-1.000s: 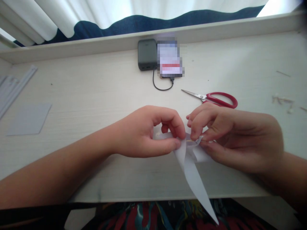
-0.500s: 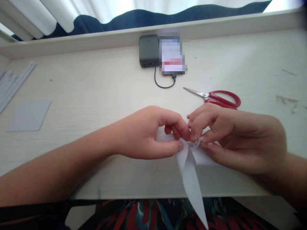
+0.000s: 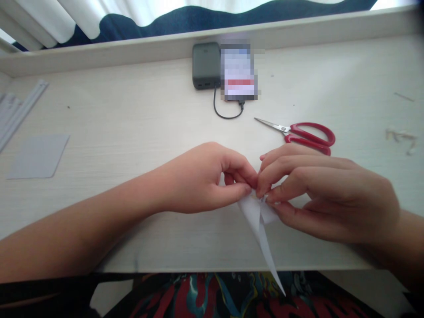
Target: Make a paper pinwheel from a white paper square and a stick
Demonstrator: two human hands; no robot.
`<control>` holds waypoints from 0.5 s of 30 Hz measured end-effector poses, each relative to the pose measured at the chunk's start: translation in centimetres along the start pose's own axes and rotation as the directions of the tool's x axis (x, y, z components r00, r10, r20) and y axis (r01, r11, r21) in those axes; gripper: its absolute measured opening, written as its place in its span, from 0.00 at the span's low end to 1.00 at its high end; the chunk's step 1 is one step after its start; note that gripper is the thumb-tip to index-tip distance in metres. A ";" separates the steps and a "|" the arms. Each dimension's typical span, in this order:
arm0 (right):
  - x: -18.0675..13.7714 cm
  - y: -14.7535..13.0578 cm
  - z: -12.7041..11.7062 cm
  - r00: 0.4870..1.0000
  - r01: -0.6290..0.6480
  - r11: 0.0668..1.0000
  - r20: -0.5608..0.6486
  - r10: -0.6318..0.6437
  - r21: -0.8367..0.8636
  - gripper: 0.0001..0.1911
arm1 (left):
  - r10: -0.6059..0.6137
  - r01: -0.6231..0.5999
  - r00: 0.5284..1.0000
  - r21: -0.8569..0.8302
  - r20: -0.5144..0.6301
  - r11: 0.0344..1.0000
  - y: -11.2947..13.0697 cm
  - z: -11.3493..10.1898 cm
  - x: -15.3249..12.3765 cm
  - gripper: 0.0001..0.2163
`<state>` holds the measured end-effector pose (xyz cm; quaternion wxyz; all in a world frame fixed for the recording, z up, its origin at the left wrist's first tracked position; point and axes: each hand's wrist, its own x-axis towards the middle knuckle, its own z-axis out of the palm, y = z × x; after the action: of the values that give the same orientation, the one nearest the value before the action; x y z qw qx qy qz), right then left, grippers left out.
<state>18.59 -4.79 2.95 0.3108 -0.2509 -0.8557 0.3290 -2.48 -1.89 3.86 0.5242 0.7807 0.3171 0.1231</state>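
Note:
A folded white paper piece (image 3: 260,229) hangs between both hands near the desk's front edge, its long pointed tail running down past the edge. My left hand (image 3: 202,179) pinches the paper's top with thumb and fingers closed. My right hand (image 3: 326,194) pinches the same top from the other side, fingertips touching those of the left hand. The paper's upper part is mostly hidden by the fingers.
Red-handled scissors (image 3: 303,133) lie just behind my right hand. A dark power bank (image 3: 206,66) and a cabled phone (image 3: 239,73) sit at the back. A grey paper sheet (image 3: 38,155) and white strips (image 3: 16,112) lie far left; small scraps (image 3: 400,134) far right.
The two hands have drawn closer until the fingertips meet, covering more of the paper's top. The pointed tail has turned narrower and swung slightly left.

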 end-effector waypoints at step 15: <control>-0.1 0.0 0.1 1.000 -0.026 1.000 0.011 0.026 -0.010 0.10 | 0.018 -0.018 0.999 -0.004 -0.032 1.000 -0.2 0.2 -0.1 0.08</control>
<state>18.58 -4.92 2.86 0.3005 -0.2619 -0.8557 0.3301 -2.48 -2.08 3.63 0.5195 0.7805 0.3181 0.1407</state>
